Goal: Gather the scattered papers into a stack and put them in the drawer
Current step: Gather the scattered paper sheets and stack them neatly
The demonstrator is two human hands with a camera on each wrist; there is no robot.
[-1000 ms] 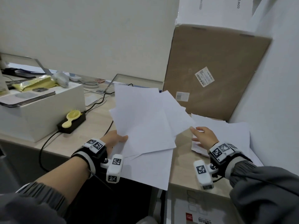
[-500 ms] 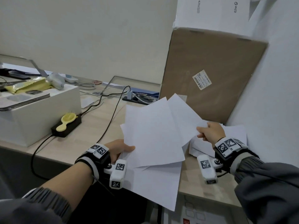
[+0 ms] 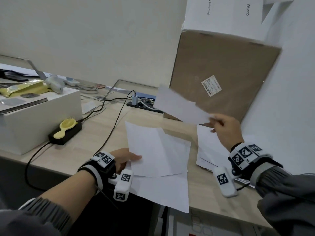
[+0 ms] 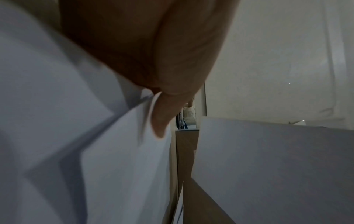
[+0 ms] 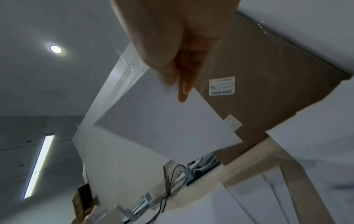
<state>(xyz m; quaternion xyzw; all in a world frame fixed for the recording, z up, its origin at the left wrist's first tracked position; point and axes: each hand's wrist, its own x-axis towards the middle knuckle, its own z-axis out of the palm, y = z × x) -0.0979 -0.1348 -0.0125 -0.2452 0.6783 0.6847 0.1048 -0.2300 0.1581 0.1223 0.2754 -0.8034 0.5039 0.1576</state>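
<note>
My left hand (image 3: 127, 160) grips the near-left edge of a loose stack of white papers (image 3: 160, 150) over the desk's front edge, thumb (image 4: 160, 119) on top. One lower sheet (image 3: 167, 193) juts past the edge. My right hand (image 3: 219, 124) pinches a single white sheet (image 3: 179, 106) by its corner and holds it up in the air in front of the cardboard box; the right wrist view shows the fingers (image 5: 184, 84) on that sheet (image 5: 172, 125). More sheets (image 3: 208, 150) lie flat on the desk under my right hand. No drawer is in view.
A big brown cardboard box (image 3: 221, 74) leans on the wall at the back right, a white box (image 3: 221, 14) on top. At left stands a white box (image 3: 34, 116), and by it a black adapter with a yellow brush (image 3: 65, 129). Cables (image 3: 115, 120) cross the desk (image 3: 105, 133).
My right hand took one sheet out of the stack and lifted it up and to the right. The left hand's stack moved right and lower toward the desk.
</note>
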